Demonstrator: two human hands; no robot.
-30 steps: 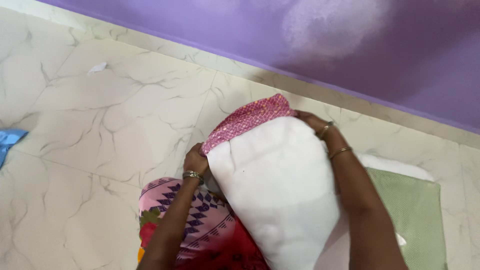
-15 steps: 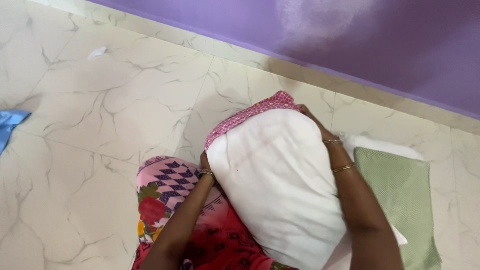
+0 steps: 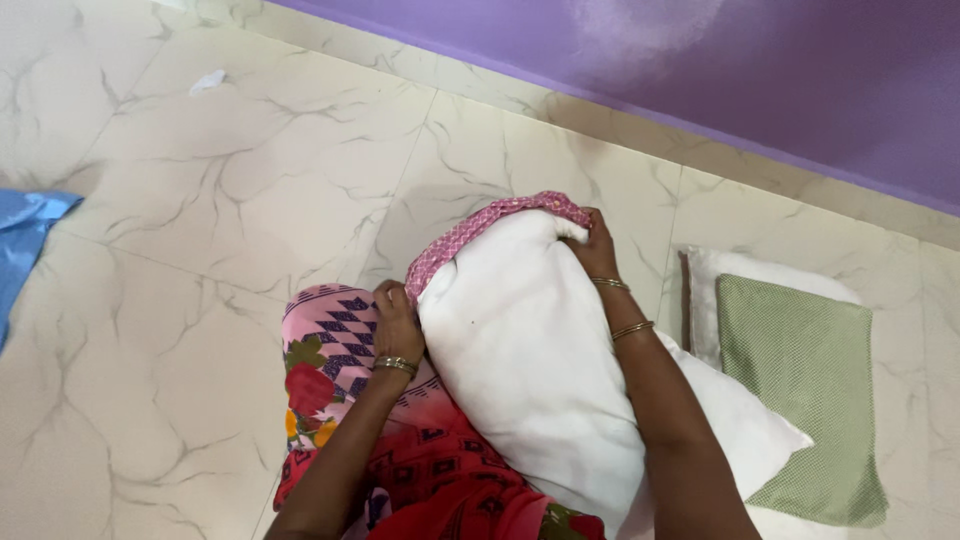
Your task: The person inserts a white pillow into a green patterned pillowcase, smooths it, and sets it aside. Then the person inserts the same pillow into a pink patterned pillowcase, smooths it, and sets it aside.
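- Since a moment ago my right hand (image 3: 597, 250) has come over the top of the white pillow (image 3: 530, 350), and my left hand (image 3: 397, 322) has dropped lower on its side.
- My right fingers are curled, pinching the pink patterned cover (image 3: 480, 228) at the pillow's far end; my left hand presses closed against the cover's edge.
- The pillow is plump, smooth cotton, propped across my lap, capped by the bunched cover.
- A flat green cushion (image 3: 800, 380) lies just right; glossy marble floor (image 3: 200, 200) stretches open leftward to a blue cloth (image 3: 25, 240).
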